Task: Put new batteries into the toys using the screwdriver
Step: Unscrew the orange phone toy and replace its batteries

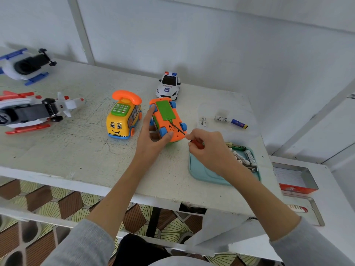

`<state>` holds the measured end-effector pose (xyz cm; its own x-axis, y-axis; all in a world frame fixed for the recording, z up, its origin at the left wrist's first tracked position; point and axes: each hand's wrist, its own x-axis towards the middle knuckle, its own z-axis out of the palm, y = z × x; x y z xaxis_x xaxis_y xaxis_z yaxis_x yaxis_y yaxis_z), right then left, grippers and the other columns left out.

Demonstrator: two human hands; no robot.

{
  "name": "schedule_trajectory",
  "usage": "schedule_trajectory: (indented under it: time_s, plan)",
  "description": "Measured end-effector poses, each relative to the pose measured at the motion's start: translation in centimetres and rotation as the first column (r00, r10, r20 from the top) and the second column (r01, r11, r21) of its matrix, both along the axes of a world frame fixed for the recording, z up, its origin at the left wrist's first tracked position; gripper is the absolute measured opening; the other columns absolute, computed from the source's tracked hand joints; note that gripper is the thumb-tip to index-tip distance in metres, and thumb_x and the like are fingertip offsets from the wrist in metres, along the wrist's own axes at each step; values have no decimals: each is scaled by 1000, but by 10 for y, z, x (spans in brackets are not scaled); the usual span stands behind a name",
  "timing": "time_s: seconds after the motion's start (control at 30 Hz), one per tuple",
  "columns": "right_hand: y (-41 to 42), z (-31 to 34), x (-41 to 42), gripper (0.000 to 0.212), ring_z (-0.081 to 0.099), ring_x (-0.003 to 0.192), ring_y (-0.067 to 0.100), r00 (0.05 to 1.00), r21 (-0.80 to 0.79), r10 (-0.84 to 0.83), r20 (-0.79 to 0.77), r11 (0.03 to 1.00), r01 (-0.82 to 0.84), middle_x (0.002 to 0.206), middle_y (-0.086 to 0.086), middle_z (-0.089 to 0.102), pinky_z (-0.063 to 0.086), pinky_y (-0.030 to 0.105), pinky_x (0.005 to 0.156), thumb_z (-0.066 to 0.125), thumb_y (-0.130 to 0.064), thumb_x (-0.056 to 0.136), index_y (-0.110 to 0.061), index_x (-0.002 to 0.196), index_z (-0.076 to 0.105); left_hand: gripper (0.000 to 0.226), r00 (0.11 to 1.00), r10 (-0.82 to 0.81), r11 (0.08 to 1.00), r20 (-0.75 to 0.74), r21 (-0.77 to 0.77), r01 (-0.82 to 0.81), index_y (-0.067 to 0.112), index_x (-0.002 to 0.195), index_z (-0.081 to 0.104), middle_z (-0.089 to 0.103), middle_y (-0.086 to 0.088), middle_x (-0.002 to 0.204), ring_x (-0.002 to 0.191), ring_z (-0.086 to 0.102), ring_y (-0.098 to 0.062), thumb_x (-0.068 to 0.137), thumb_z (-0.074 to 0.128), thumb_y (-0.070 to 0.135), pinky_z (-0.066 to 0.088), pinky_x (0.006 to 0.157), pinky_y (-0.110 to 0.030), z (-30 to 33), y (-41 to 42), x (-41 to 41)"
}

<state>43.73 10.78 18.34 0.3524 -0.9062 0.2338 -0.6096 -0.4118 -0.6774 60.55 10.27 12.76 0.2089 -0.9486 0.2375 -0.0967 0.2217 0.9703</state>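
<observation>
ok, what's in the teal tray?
The teal tray holds a pile of loose batteries at its far right end, white, green and dark ones. The right hand, gripping the screwdriver, covers the tray's near-left part, so anything there is hidden.

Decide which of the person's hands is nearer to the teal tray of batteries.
Right. The right hand hovers over the teal tray's near-left part; the left hand grips the upturned orange toy further left.

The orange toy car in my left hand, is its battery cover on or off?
On. The green battery cover lies flat on the upturned orange toy car, with the screwdriver tip at its near edge.
</observation>
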Motion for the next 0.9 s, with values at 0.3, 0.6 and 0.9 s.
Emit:
schedule_trajectory:
  time_s: [0.3,0.6,0.9]
  plan:
    - [4,-4,3,13,36,49,12,1000,1,-14,27,1000,14,60,1,48,32,16,51,55,-2,85,-6,93,65,75,1000,12,1000,2,-17,-12,41,139,24,46,-11,135,103,61,-14,86,68,12,50,72,-12,1,2,-1]
    - [5,-8,7,14,35,49,15,999,-54,-31,35,998,33,54,-9,42,32,19,51,55,0,84,-5,91,66,76,1000,21,1000,0,-19,-21,42,140,25,49,-6,131,98,62,-2,85,71,17,50,72,-12,-1,1,0]
    - [5,-9,9,13,36,49,14,999,-88,-25,26,996,27,54,-9,41,32,19,51,55,0,84,-3,91,65,75,1000,17,999,-12,-28,-17,45,138,23,44,-10,139,107,62,-14,86,68,15,52,75,-15,-3,-2,0]
